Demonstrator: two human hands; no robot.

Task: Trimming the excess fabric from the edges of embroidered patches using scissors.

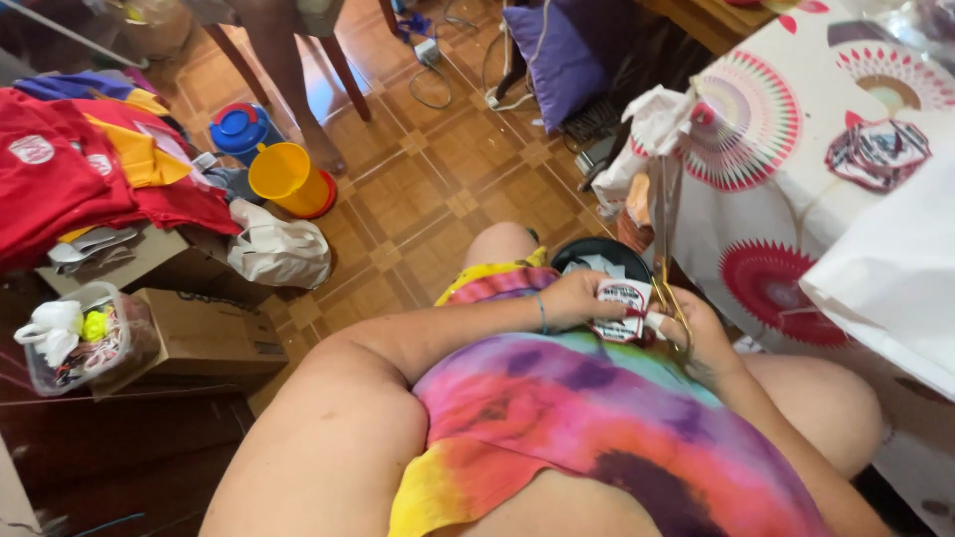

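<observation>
- I am sitting low with both hands meeting over my lap, so the work is staying close under my eyes.
- My left hand [582, 298] is pinching a small white patch with a red and dark design [622, 298], fingers closed on its left edge, holding it flat and steady.
- My right hand [696, 333] is closed around a pair of scissors [665, 239] with yellowish handles; the blades are pointing up and away from me, and the hand is touching the patch's right edge. I cannot tell whether the blades are biting into the patch or only lying beside it.
- The patch is hanging just above my knees, right over a dark round tray [597, 257] resting on my lap, which I judge is sitting there to catch trimmings.
- The desk [796, 189], covered in a white cloth with red round motifs, is standing just to my right, within easy reach; a white sheet [885, 278] is draping over its near edge.
- On my left, red and yellow garments [70, 169] are lying piled on cardboard boxes [204, 333], near a clear tub of small bits [85, 338].
- A yellow bucket [288, 179] and a blue container [239, 129] are standing on the wooden floor [438, 189], well apart from my hands.
</observation>
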